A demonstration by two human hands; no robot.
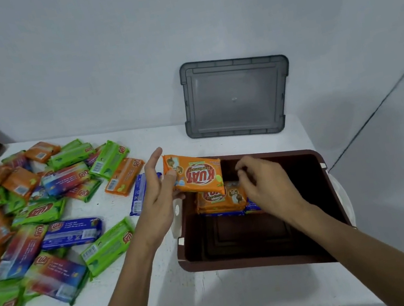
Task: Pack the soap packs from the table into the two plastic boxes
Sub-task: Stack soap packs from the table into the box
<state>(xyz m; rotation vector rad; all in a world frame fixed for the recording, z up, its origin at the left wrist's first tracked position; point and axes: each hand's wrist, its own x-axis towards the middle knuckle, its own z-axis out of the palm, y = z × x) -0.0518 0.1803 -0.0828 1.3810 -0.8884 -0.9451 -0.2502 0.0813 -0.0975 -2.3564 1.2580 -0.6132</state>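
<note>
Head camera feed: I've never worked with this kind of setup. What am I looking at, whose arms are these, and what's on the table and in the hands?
There is no machine here. The single picture comes from a camera worn on a person's head, looking down at their own bare arms. The left hand holds an orange soap pack at the edge of the brown plastic box. The right hand reaches into the box, fingers on orange packs already stacked inside at its far end; whether it grips one is unclear. A pile of loose soap packs, green, orange and blue, lies on the white table. A grey lid leans against the wall.
</note>
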